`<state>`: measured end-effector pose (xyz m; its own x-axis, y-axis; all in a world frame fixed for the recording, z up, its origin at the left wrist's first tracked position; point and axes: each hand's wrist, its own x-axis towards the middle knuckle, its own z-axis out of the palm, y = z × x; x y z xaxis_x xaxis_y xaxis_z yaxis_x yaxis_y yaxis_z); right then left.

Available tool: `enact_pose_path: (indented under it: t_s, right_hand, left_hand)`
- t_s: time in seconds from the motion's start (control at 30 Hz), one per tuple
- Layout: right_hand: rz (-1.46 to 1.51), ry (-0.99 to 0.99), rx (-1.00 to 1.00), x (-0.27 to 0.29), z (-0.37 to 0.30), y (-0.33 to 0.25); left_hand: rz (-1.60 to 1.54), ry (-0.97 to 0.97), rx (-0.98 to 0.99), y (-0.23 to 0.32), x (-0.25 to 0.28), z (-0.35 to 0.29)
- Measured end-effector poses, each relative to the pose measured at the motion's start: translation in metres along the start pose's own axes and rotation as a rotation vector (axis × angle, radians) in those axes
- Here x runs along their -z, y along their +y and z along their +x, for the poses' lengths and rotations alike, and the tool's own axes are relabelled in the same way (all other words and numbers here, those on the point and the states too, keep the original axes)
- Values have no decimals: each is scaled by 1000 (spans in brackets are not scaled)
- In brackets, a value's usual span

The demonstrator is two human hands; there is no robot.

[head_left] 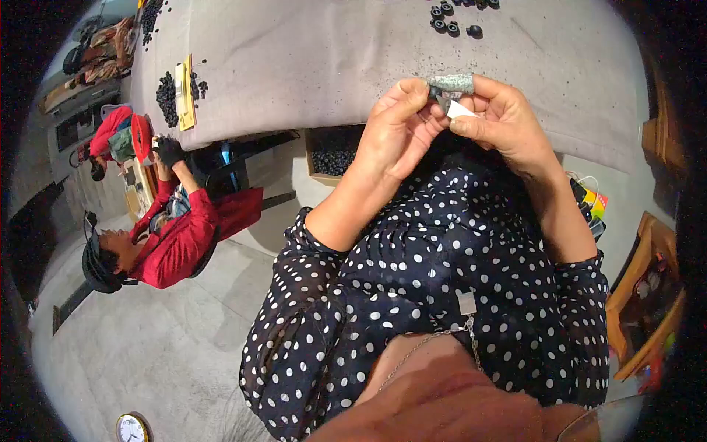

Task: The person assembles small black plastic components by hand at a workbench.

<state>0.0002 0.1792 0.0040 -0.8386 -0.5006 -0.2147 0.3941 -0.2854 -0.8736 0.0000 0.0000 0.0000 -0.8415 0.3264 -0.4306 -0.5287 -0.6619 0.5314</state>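
Observation:
My hands meet just above the near edge of the cloth-covered table. Thumb and fingers of my left hand (398,129) pinch a small black part (435,93), partly hidden by the fingertips. My right hand (508,121) is closed on a small white flat piece (460,110), gripped between thumb and fingers, its tip close to the black part. A grey-green speckled finger cover (453,82) sits over the right index finger and reaches toward the left fingertips. A little clear or shiny bit shows between the hands, too small to name.
Several round black parts (453,29) lie on the table (294,59) at the far side. Small black pieces (167,99) are heaped beside a yellow strip (188,92) at left. An open drawer (324,179) holds more. A person in red (177,247) works at left.

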Motion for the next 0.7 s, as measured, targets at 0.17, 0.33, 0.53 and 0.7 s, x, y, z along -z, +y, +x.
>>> enact_pose_path:
  t_s: [0.17, 0.33, 0.53, 0.7]
  right_hand:
    - [6, 21, 11, -2, -1, -6]
    - [-23, 16, -2, 0, -1, -1]
    - [-8, 17, -8, -2, -2, 0]
    - [1, 34, 13, -4, -2, 1]
  left_hand:
    - [-10, -15, -12, -2, 0, 1]
    - [14, -25, -16, -2, 0, 0]
    - [27, -38, -40, -2, 2, -1]
    - [32, -56, -67, -3, 3, -1]
